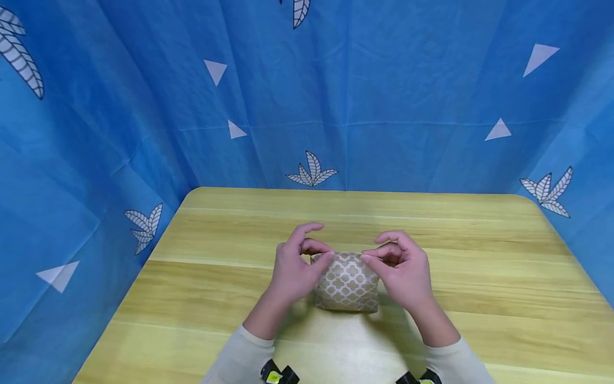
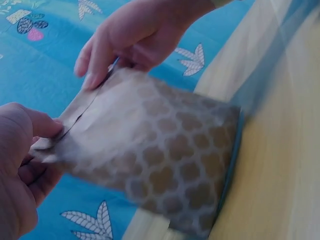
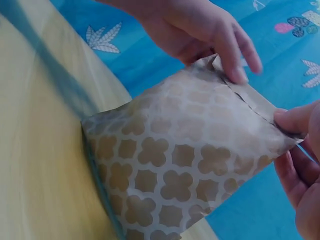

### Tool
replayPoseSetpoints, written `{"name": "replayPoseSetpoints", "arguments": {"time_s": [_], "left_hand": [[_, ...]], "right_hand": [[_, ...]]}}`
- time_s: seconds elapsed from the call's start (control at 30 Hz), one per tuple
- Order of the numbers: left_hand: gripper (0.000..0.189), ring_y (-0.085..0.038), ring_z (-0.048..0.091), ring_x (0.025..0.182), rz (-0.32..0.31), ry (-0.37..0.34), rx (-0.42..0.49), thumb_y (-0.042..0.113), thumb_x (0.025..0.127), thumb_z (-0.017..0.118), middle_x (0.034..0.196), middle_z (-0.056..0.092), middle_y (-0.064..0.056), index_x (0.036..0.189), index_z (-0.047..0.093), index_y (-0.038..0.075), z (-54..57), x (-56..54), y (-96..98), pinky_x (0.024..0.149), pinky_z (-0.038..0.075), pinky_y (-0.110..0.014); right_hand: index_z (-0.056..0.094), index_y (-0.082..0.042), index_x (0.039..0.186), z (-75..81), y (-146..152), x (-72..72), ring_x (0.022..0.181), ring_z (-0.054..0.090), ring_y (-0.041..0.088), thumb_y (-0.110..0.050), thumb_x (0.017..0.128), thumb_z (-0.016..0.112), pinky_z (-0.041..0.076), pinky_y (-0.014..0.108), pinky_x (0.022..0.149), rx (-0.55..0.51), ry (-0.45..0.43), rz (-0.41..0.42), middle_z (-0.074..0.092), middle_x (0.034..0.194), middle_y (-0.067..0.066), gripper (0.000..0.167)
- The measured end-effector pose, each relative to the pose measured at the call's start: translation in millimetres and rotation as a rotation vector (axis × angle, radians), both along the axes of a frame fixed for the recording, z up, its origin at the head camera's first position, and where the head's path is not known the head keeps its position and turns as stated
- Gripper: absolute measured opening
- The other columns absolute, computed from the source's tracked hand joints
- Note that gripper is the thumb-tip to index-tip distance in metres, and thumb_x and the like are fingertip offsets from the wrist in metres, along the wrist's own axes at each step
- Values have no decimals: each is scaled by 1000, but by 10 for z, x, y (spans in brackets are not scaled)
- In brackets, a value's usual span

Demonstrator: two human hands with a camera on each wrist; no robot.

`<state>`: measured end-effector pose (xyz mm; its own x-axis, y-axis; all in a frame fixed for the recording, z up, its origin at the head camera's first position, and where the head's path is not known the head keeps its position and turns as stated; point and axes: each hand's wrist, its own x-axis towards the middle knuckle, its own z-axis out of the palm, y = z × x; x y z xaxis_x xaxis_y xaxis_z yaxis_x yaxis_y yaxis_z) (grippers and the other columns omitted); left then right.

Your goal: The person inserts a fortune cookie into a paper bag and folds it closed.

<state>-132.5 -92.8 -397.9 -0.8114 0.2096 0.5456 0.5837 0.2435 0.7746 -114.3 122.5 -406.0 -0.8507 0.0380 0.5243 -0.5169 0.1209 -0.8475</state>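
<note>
A small brown paper bag (image 1: 346, 282) with a white lattice print stands in front of me, its bottom end toward the tabletop and its top edge between my hands. My left hand (image 1: 298, 266) pinches the top left corner between thumb and index finger. At the top right corner my right hand (image 1: 405, 266) pinches in the same way. Both wrist views show a folded strip with a dark crease line along the top of the paper bag (image 2: 160, 135). The sides of the bag (image 3: 165, 165) bulge, and its contents are hidden.
The bag is on a light wood-grain table (image 1: 479, 298) with rounded far corners. A blue curtain (image 1: 384, 96) with white leaf and triangle prints hangs behind the table and along its sides. Small black devices (image 1: 280, 373) sit at the sleeves.
</note>
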Motion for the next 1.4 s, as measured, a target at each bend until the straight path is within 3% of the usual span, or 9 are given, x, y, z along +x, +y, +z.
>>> {"name": "replayPoseSetpoints", "arguments": {"time_s": [0.13, 0.27, 0.5, 0.63, 0.77, 0.93, 1.13, 1.27, 1.4], "left_hand": [[53, -23, 67, 73, 14, 22, 28, -9, 80, 78, 83, 74, -7, 127, 56, 1, -7, -22, -55, 66, 56, -43], [56, -23, 68, 71, 14, 24, 41, -8, 80, 79, 84, 73, -9, 129, 55, 2, -42, -60, -87, 63, 56, -39], [53, -10, 69, 73, 77, -71, -5, 2, 85, 79, 85, 74, 2, 131, 55, 11, -2, -83, -113, 68, 57, -30], [54, -9, 68, 71, 133, -100, -36, 2, 84, 80, 83, 74, 4, 131, 55, 10, 18, -122, -122, 68, 57, -29], [57, -9, 67, 72, 151, -151, -57, 3, 84, 80, 83, 73, 5, 134, 54, 10, -7, -195, -122, 68, 57, -29], [58, -13, 68, 75, 142, -287, -42, 2, 85, 78, 86, 73, 3, 137, 53, 9, -151, -317, -88, 71, 57, -29], [58, -16, 66, 75, 183, -445, -75, 3, 86, 78, 84, 71, 3, 138, 53, 5, -403, -425, -49, 69, 56, -31], [52, -16, 65, 73, 209, -497, -104, 5, 87, 77, 82, 70, 4, 135, 56, 5, -520, -468, -22, 69, 55, -34], [48, -16, 65, 73, 224, -516, -121, 5, 87, 77, 82, 70, 3, 131, 58, 5, -595, -508, 8, 71, 55, -37]], "right_hand": [[63, 2, 104, -73, 84, -39, 64, 68, 17, 18, 74, 78, 53, 23, 58, -29, -42, 6, 71, 79, 16, 37], [63, 0, 106, -75, 117, -55, 65, 68, 18, 15, 75, 78, 52, 23, 57, -21, -67, 2, 71, 79, 16, 37], [62, 0, 109, -70, 156, -100, 70, 69, 16, 12, 79, 78, 54, 23, 61, 2, -122, -20, 73, 83, 14, 36], [62, 3, 110, -92, 206, -137, 70, 70, 17, 15, 79, 76, 55, 24, 62, 2, -164, -56, 73, 84, 14, 36], [61, 3, 112, -127, 237, -182, 70, 70, 19, 12, 81, 76, 55, 25, 59, -10, -216, -68, 72, 85, 17, 36], [61, -3, 117, -238, 249, -264, 73, 70, 22, -2, 84, 80, 55, 28, 60, 33, -325, -47, 72, 86, 15, 38], [57, -3, 124, -417, 249, -398, 78, 70, 26, -10, 86, 79, 57, 34, 65, 128, -494, -20, 73, 90, 13, 44], [57, -2, 126, -514, 252, -462, 80, 70, 25, -10, 87, 78, 56, 32, 64, 169, -592, -32, 73, 92, 12, 45], [58, -1, 124, -575, 251, -506, 76, 68, 24, -8, 85, 79, 53, 29, 59, 168, -635, -58, 73, 90, 11, 45]]}}
